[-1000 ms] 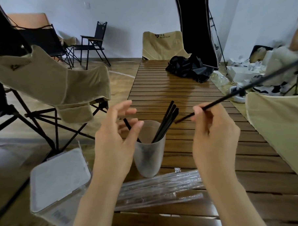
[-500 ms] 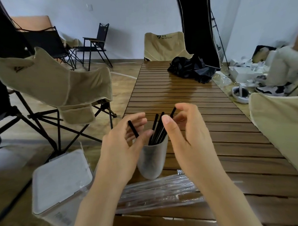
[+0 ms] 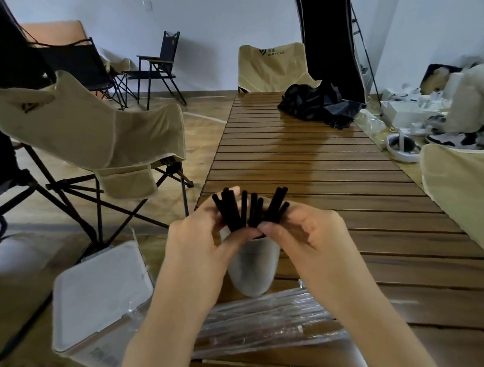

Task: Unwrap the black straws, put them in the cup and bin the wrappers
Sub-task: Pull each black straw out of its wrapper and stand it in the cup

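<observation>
Nearest, clear wrappers [image 3: 258, 321] lay on the slatted surface [image 3: 346, 178], with a lidded bin [image 3: 101, 297] just left of it. Beyond them stood the frosted cup [image 3: 253, 269]. Above its rim, the left hand [image 3: 201, 240] and right hand [image 3: 309, 233] had their fingers closed around the fanned black straws [image 3: 245, 211] standing in the cup.

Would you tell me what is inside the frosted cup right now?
A fanned bunch of black straws stands in the frosted cup, tops above the rim. The left hand and right hand cover the rim, and the lower straw ends cannot be made out.
</observation>
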The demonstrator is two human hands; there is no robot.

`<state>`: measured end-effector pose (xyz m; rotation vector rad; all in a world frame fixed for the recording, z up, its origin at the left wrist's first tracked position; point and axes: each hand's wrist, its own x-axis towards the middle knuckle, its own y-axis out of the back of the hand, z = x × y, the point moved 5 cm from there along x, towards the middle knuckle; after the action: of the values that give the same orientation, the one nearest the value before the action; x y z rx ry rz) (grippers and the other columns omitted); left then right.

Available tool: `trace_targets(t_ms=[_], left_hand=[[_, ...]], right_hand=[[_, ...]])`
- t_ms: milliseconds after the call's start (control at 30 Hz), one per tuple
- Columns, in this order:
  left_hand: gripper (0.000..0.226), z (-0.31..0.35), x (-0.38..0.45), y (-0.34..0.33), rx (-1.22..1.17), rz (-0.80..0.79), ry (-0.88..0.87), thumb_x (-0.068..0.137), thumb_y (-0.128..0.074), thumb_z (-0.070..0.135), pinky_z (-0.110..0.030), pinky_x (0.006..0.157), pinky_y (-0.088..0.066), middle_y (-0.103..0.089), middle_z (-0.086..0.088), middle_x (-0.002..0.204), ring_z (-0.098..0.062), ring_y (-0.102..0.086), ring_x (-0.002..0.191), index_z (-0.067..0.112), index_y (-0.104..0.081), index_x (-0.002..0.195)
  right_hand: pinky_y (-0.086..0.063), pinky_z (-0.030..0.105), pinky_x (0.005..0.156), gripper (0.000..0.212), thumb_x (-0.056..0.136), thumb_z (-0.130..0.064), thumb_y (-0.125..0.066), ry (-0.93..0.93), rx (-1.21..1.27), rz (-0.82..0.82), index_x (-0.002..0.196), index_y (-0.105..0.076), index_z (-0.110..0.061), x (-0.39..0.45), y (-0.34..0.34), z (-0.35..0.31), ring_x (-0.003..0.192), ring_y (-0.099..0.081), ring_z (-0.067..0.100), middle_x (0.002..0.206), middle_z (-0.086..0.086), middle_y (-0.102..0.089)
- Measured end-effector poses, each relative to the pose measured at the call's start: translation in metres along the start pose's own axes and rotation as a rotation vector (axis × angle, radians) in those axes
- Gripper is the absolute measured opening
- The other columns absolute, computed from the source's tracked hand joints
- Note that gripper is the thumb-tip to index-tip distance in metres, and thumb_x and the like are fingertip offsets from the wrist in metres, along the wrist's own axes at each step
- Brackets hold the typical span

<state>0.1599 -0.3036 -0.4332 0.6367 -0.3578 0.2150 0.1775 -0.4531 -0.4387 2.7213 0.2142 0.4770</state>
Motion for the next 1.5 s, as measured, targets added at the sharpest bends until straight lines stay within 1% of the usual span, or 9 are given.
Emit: trace_targets(t_ms=[67, 167, 233, 367, 533, 700, 933, 1300, 1500], left_hand=[[0.024, 0.001, 0.000, 0.006, -0.035, 0.042, -0.002, 0.065, -0.063, 0.053, -0.002, 0.080, -0.046, -0.060, 0.046, 0.080, 0.020, -0.060, 0.089, 0.057, -0.055, 0.087], [0.025, 0.005, 0.000, 0.013, -0.066, 0.063, -0.030, 0.063, -0.058, 0.055, -0.003, 0.077, -0.047, -0.061, 0.046, 0.083, 0.017, -0.062, 0.086, 0.054, -0.060, 0.087], [0.025, 0.006, 0.000, 0.013, -0.112, 0.065, -0.040, 0.065, -0.061, 0.050, -0.005, 0.077, -0.048, -0.064, 0.042, 0.089, 0.015, -0.064, 0.086, 0.053, -0.063, 0.089], [0.028, 0.004, 0.000, 0.012, -0.186, 0.092, -0.054, 0.065, -0.067, 0.043, -0.007, 0.073, -0.051, -0.071, 0.031, 0.087, 0.011, -0.067, 0.083, 0.044, -0.069, 0.092], [0.030, 0.004, 0.002, 0.010, -0.252, 0.121, -0.055, 0.066, -0.071, 0.037, -0.012, 0.075, -0.054, -0.074, 0.023, 0.088, 0.006, -0.069, 0.085, 0.032, -0.073, 0.095], [0.026, 0.001, 0.003, 0.005, -0.360, 0.128, -0.032, 0.071, -0.075, 0.025, -0.015, 0.076, -0.055, -0.075, 0.017, 0.090, 0.000, -0.071, 0.088, 0.022, -0.075, 0.096], [0.020, 0.003, 0.005, 0.000, -0.381, 0.154, -0.023, 0.074, -0.073, 0.025, -0.016, 0.075, -0.056, -0.075, 0.016, 0.088, 0.000, -0.071, 0.086, 0.023, -0.075, 0.093], [0.023, 0.002, 0.005, 0.000, -0.410, 0.190, 0.036, 0.072, -0.077, 0.026, -0.025, 0.077, -0.058, -0.077, 0.011, 0.086, -0.004, -0.073, 0.085, 0.022, -0.076, 0.094], [0.019, 0.002, 0.006, -0.002, -0.397, 0.205, 0.040, 0.075, -0.076, 0.021, -0.019, 0.073, -0.057, -0.076, 0.012, 0.085, -0.002, -0.072, 0.083, 0.020, -0.077, 0.094]], right_hand=[[-0.050, 0.016, 0.087, 0.027, 0.086, -0.016, -0.063, -0.014, 0.035, -0.012, 0.110, -0.070, -0.025, 0.000, -0.001, 0.001, 0.099, -0.062, -0.008, 0.103, -0.018, -0.071], [-0.050, 0.013, 0.083, 0.025, 0.084, -0.014, -0.065, -0.033, 0.077, -0.007, 0.107, -0.072, -0.024, 0.002, 0.001, 0.002, 0.095, -0.064, -0.006, 0.100, -0.016, -0.072], [-0.049, 0.010, 0.079, 0.024, 0.084, -0.011, -0.066, -0.024, 0.134, -0.008, 0.104, -0.073, -0.022, 0.002, 0.001, 0.000, 0.091, -0.065, -0.006, 0.095, -0.017, -0.073], [-0.048, 0.007, 0.071, 0.021, 0.080, -0.006, -0.068, -0.005, 0.225, 0.002, 0.097, -0.075, -0.016, 0.004, 0.003, 0.000, 0.085, -0.068, -0.003, 0.089, -0.015, -0.074], [-0.050, 0.009, 0.071, 0.020, 0.079, -0.002, -0.068, 0.006, 0.316, 0.026, 0.094, -0.075, -0.013, 0.005, 0.003, -0.002, 0.086, -0.069, 0.001, 0.087, -0.011, -0.075], [-0.050, 0.010, 0.067, 0.017, 0.080, -0.005, -0.067, -0.006, 0.384, 0.072, 0.092, -0.075, -0.015, 0.005, 0.002, -0.004, 0.081, -0.070, 0.002, 0.082, -0.009, -0.075], [-0.050, 0.009, 0.066, 0.017, 0.080, -0.005, -0.067, -0.012, 0.406, 0.119, 0.091, -0.074, -0.017, 0.005, 0.003, -0.006, 0.080, -0.069, 0.000, 0.082, -0.011, -0.075], [-0.049, 0.008, 0.066, 0.016, 0.080, -0.006, -0.066, -0.001, 0.402, 0.133, 0.090, -0.074, -0.016, 0.005, 0.002, -0.008, 0.079, -0.069, 0.000, 0.081, -0.010, -0.075], [-0.050, 0.009, 0.066, 0.016, 0.081, -0.008, -0.066, -0.012, 0.390, 0.157, 0.089, -0.074, -0.019, 0.006, 0.001, -0.006, 0.080, -0.069, 0.000, 0.080, -0.011, -0.074]])
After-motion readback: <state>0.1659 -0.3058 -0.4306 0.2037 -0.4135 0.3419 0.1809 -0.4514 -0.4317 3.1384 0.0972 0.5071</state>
